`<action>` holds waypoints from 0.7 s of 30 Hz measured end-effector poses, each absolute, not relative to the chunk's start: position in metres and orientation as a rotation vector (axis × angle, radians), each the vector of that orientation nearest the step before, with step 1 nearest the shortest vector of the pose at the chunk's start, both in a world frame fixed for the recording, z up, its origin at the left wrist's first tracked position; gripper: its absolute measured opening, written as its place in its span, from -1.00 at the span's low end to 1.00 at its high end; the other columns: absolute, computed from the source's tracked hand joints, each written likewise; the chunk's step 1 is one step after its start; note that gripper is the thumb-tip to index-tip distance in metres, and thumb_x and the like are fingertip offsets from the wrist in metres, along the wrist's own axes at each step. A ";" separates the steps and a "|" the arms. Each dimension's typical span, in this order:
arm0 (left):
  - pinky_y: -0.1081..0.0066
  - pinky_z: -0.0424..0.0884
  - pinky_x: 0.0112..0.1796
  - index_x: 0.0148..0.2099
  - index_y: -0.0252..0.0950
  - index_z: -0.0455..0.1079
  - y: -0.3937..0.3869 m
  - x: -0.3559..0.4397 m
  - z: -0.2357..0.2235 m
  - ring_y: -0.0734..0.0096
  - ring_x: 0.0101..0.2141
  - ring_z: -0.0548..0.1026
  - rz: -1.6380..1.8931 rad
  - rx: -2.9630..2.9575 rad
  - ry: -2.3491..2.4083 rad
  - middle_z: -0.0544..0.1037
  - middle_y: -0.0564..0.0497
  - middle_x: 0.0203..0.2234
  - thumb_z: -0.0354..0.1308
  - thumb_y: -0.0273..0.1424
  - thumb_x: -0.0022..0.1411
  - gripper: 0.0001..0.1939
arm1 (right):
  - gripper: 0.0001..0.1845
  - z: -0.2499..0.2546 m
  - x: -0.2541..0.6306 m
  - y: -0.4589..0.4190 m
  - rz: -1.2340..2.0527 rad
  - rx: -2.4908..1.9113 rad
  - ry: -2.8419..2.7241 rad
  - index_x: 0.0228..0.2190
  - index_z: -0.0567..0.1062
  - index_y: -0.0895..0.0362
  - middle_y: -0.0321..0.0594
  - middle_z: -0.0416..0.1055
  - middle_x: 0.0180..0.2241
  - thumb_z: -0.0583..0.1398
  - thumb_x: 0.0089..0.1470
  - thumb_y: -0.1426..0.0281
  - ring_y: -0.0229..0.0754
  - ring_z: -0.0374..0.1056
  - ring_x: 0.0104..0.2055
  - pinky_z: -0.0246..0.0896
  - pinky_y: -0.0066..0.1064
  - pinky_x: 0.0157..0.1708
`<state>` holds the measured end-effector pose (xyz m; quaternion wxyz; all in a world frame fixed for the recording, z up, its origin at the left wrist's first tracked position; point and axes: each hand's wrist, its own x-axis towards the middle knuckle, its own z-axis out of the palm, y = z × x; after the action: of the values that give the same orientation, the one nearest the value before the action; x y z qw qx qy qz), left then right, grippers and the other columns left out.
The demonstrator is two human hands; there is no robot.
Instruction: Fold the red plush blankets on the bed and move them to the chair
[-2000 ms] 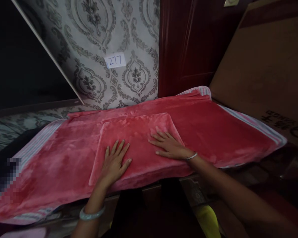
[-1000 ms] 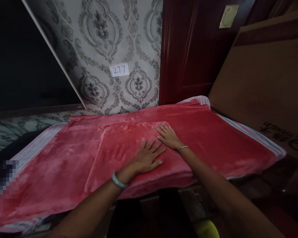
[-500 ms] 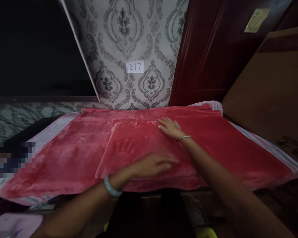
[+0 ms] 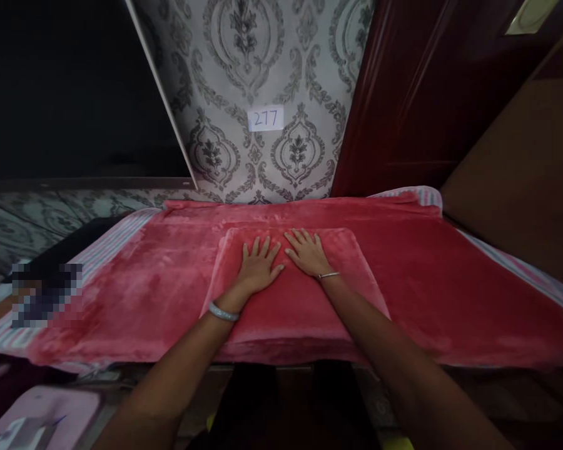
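Note:
A folded red plush cloth [image 4: 300, 300] lies on a larger red plush blanket [image 4: 159, 294] spread over a surface in front of me. My left hand [image 4: 258, 265] rests flat on the far part of the folded cloth, fingers spread, a pale bangle on the wrist. My right hand [image 4: 307, 253] lies flat just beside it, fingers stretched out, a thin bracelet on the wrist. The two hands nearly touch at the cloth's far middle.
A striped sheet edge [image 4: 107, 240] shows under the blanket. Patterned wallpaper with a label reading 277 [image 4: 265, 119] stands behind. A dark red door [image 4: 417, 100] and a brown cardboard box [image 4: 520, 175] are at the right. A pink object [image 4: 42, 422] sits low left.
My left hand slid across the folded cloth from the near left to the far middle, beside my right hand. My right hand shifted slightly left. The view moved right.

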<state>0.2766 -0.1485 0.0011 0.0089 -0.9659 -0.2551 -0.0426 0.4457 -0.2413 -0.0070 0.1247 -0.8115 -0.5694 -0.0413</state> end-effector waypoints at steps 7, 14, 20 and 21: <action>-0.32 -0.25 0.33 0.51 -0.08 -0.04 -0.162 0.249 0.007 -0.10 0.45 -0.17 -0.081 -3.032 -0.831 -0.08 -0.06 0.49 -0.15 -0.04 0.47 -0.34 | -0.37 -0.007 0.443 -0.241 -0.114 -2.383 -1.650 0.41 0.10 -0.02 -0.13 -0.05 0.46 -0.07 0.41 0.12 0.13 -0.15 0.47 -0.23 0.22 0.37; -0.39 -0.11 0.30 0.48 -0.06 0.05 -0.197 0.182 0.002 -0.21 0.43 -0.10 -0.156 -3.003 -0.919 0.05 -0.05 0.45 -0.11 -0.09 0.47 -0.39 | -0.33 0.002 0.439 -0.255 0.019 -2.367 -1.748 0.42 0.06 -0.05 -0.10 -0.22 0.48 0.00 0.39 0.08 0.21 -0.32 0.50 -0.36 0.27 0.38; -0.39 0.07 0.25 0.44 -0.04 0.17 -0.214 0.140 -0.018 -0.23 0.41 0.00 -0.386 -2.943 -0.867 0.17 -0.03 0.42 -0.04 -0.14 0.44 -0.43 | -0.35 -0.001 0.405 -0.330 0.293 -2.041 -2.060 0.38 0.12 -0.23 -0.24 -0.19 0.48 0.05 0.36 -0.01 0.24 -0.35 0.50 -0.31 0.33 0.36; -0.37 0.08 0.25 0.43 -0.04 0.18 -0.215 0.136 -0.022 -0.21 0.41 0.02 -0.428 -2.942 -0.839 0.18 -0.04 0.41 -0.04 -0.15 0.44 -0.44 | -0.36 -0.004 0.397 -0.347 0.294 -1.981 -2.080 0.38 0.11 -0.24 -0.27 -0.18 0.48 0.06 0.36 -0.01 0.21 -0.36 0.51 -0.32 0.31 0.37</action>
<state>0.1355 -0.2155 -0.0217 0.0264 -0.9520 -0.2716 -0.1385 0.3974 -0.3470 -0.0036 0.1265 -0.6806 -0.7146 0.1011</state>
